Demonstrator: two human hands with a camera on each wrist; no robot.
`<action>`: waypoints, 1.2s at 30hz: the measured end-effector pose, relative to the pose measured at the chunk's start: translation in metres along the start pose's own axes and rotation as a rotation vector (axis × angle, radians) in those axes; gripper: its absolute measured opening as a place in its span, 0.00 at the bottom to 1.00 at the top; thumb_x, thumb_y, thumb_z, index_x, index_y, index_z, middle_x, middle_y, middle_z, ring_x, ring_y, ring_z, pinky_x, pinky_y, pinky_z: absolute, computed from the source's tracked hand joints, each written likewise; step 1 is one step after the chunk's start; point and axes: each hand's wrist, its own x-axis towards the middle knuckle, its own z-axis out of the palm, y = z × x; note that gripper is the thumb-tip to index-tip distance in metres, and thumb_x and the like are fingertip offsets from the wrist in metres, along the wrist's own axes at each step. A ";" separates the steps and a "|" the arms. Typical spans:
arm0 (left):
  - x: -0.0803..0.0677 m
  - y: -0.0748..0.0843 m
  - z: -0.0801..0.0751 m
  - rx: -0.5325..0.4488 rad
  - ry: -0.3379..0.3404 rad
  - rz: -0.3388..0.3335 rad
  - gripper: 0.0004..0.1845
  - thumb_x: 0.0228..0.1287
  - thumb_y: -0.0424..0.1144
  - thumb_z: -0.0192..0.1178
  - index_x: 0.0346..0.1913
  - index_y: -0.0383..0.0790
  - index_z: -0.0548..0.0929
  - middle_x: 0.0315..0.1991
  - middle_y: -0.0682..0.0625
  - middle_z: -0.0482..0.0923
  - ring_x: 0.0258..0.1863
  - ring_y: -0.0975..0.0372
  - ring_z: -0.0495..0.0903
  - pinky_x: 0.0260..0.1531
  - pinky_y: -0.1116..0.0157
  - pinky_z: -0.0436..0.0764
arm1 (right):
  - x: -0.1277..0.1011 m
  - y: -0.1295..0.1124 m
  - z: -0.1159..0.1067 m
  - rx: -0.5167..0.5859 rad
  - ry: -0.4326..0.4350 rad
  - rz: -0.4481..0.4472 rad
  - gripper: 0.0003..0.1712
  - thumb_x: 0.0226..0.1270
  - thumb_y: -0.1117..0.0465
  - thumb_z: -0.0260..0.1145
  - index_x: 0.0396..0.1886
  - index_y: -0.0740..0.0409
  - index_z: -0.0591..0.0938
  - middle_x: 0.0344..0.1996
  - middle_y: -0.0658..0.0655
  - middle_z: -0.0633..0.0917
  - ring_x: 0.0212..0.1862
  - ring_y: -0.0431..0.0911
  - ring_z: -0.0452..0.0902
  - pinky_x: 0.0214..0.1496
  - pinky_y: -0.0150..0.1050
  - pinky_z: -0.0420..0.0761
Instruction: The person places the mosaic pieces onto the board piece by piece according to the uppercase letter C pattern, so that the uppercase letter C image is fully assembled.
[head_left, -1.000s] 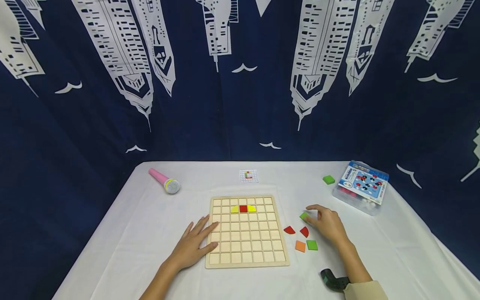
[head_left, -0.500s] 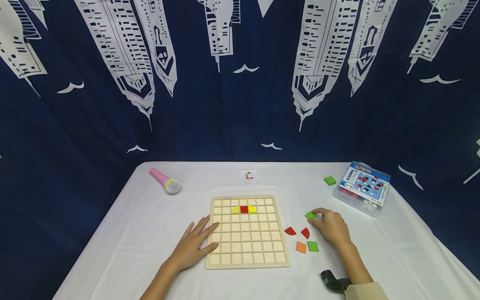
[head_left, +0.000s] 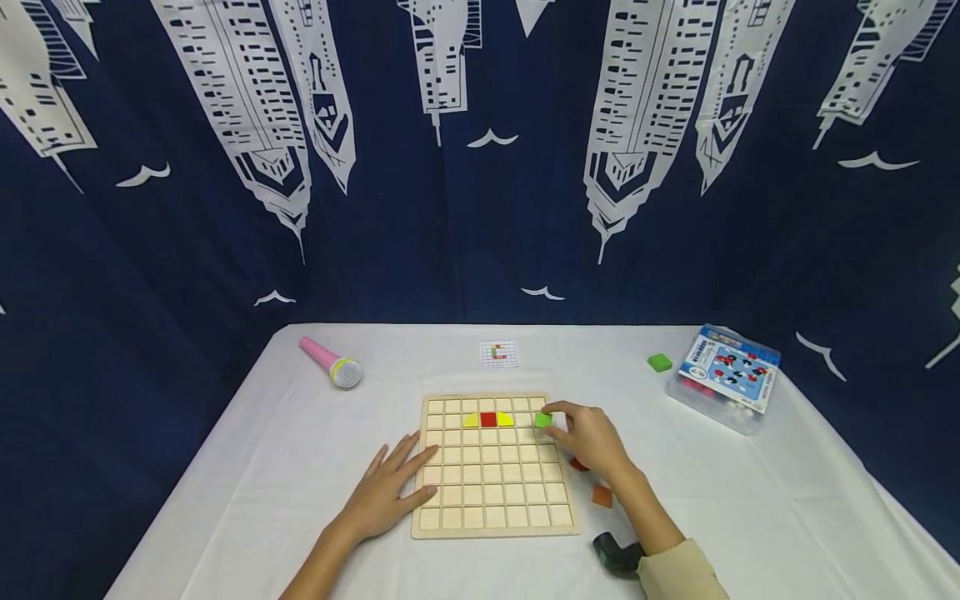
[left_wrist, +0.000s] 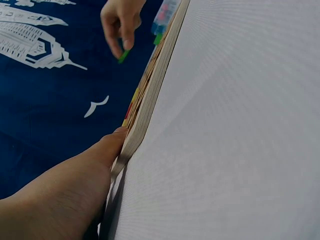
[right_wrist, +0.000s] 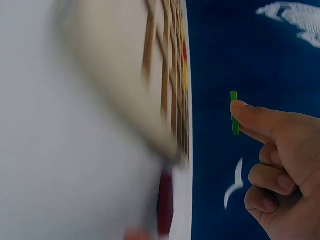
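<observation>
Three tiles sat on the board point(head_left: 495, 463); right hand point(head_left: 592, 442) pinched a green tile point(head_left: 543, 420) above it, left hand point(head_left: 386, 492) lay flat; spare pieces point(head_left: 602, 495) remained lower right.

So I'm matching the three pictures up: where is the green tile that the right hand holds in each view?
Head: green tile over the wooden board, right edge.
Left wrist: top, under fingertips.
Right wrist: edge-on, centre right.
Shared landmark: the board.
</observation>
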 end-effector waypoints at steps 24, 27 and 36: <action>-0.001 0.001 -0.002 0.008 0.001 0.002 0.32 0.63 0.61 0.50 0.67 0.52 0.66 0.71 0.47 0.52 0.70 0.54 0.49 0.67 0.50 0.43 | 0.024 -0.060 0.070 0.024 -0.133 -0.168 0.15 0.54 0.56 0.71 0.42 0.54 0.84 0.20 0.47 0.81 0.19 0.35 0.67 0.24 0.31 0.72; -0.001 0.001 -0.002 0.007 -0.001 -0.003 0.32 0.63 0.61 0.51 0.67 0.52 0.65 0.71 0.47 0.52 0.70 0.54 0.49 0.67 0.50 0.43 | 0.024 -0.059 0.072 0.026 -0.149 -0.174 0.15 0.55 0.56 0.70 0.42 0.53 0.84 0.15 0.44 0.75 0.17 0.35 0.62 0.21 0.30 0.69; 0.000 0.001 -0.003 0.004 -0.004 -0.004 0.32 0.63 0.60 0.51 0.67 0.52 0.65 0.71 0.47 0.52 0.70 0.53 0.49 0.67 0.50 0.42 | 0.025 -0.057 0.073 0.009 -0.148 -0.188 0.16 0.54 0.54 0.70 0.43 0.51 0.84 0.13 0.40 0.71 0.16 0.34 0.61 0.21 0.30 0.68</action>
